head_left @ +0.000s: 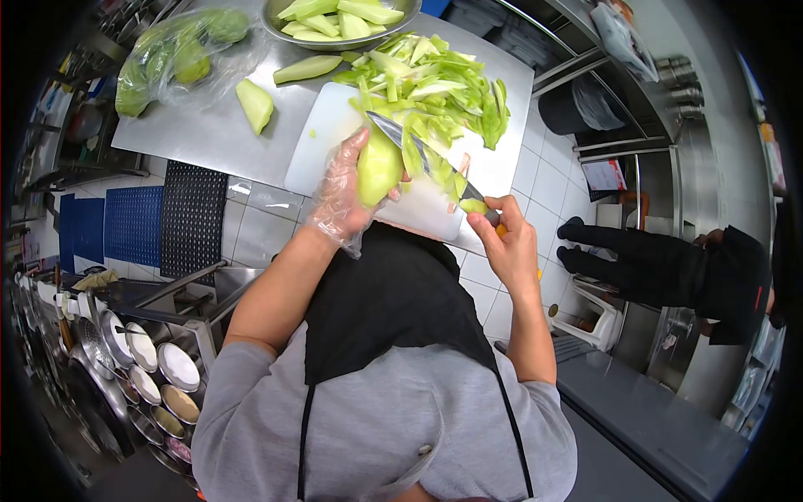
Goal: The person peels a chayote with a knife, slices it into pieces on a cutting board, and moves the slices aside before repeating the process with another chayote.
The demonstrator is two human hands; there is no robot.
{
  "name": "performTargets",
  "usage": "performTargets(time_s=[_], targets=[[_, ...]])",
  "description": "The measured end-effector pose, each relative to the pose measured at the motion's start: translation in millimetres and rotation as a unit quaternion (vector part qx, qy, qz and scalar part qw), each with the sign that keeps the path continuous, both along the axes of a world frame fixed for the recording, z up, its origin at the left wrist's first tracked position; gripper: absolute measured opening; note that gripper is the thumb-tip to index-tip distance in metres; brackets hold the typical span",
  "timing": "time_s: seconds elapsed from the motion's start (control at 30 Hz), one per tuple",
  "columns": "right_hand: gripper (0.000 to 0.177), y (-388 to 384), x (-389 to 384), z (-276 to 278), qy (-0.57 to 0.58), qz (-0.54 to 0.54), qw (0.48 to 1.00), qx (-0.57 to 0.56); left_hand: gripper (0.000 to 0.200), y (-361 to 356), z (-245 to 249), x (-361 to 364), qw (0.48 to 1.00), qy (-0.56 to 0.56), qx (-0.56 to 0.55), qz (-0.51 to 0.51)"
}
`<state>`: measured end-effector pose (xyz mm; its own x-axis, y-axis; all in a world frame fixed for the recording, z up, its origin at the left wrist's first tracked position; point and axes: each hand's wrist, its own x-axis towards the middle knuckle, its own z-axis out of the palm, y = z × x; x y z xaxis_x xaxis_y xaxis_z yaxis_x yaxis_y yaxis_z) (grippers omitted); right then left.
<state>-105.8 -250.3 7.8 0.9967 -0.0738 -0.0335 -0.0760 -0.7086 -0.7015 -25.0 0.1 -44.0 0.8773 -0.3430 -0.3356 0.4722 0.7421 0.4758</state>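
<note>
The left hand, in a clear glove, grips a pale green vegetable. It is over the white board, close to the near edge of the table. The right hand looks bare. Its fingers are wrapped around the end of a knife, and the blade points to the far edge. The blade is right beside the vegetable, but I can't tell if it touches.

Green peels lie in a big heap from the board out to the right edge. A metal bowl of pale pieces sits at the far edge. A see-through bag with green vegetables is near the left edge.

I think the step now is peeling. The next move seems to need a tight left grip, a thin slice along the skin, and left fingers kept away from the blade.
</note>
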Motion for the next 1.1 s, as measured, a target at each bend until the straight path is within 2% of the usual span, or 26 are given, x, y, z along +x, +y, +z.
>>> performTargets(time_s=[0.07, 0.17, 0.23, 0.37, 0.53, 0.67, 0.77, 0.83, 0.9, 1.03, 1.1], targets=[[0.041, 1.5, 2.5, -5.4, -0.016, -0.008, 1.000, -0.007, 0.048, 1.1, 0.4, -2.0, 1.000, -0.012, 0.009, -0.025], [0.041, -6.4, 14.2, -16.0, 0.076, -0.045, 0.994, 0.068, 0.049, 4.3, -1.3, -7.1, 0.997, -0.012, 0.006, -0.076], [0.040, -10.5, 13.3, -22.0, 0.084, -0.067, 0.991, 0.074, 0.049, 7.1, -2.1, -8.5, 0.994, -0.017, -0.017, -0.107], [0.040, -6.9, 5.8, -5.4, 0.049, -0.026, 0.996, 0.070, 0.049, 12.6, -9.9, -5.2, 0.995, 0.009, -0.045, -0.088], [0.043, 0.2, -10.6, 4.9, -0.004, 0.016, 1.000, -0.015, 0.048, 11.9, -9.8, -4.1, 0.998, 0.015, -0.059, -0.030], [0.043, 6.2, -4.9, 11.2, 0.012, -0.003, 0.999, -0.047, 0.048, 11.8, -5.5, -5.2, 0.995, -0.009, -0.006, -0.099], [0.043, 5.0, 6.4, 0.3, 0.004, -0.039, 0.999, -0.005, 0.046, 14.5, -6.0, -6.7, 0.987, -0.039, 0.031, -0.156], [0.044, 1.1, 12.0, 3.6, 0.044, -0.070, 0.996, -0.028, 0.046, 15.3, 5.6, -11.1, 0.981, -0.051, 0.043, -0.184], [0.045, -1.5, 17.1, 6.1, 0.087, -0.085, 0.991, -0.052, 0.047, 16.1, 4.2, 3.1, 0.993, -0.046, 0.040, -0.105], [0.045, -1.9, 18.1, -0.1, 0.064, -0.072, 0.995, -0.032, 0.044, 28.0, 26.0, 69.6, 0.990, 0.016, 0.099, 0.097], [0.046, 0.9, 21.9, 1.4, 0.086, -0.070, 0.993, -0.025, 0.043, 40.0, 33.8, 122.2, 0.986, 0.013, 0.037, 0.161]])
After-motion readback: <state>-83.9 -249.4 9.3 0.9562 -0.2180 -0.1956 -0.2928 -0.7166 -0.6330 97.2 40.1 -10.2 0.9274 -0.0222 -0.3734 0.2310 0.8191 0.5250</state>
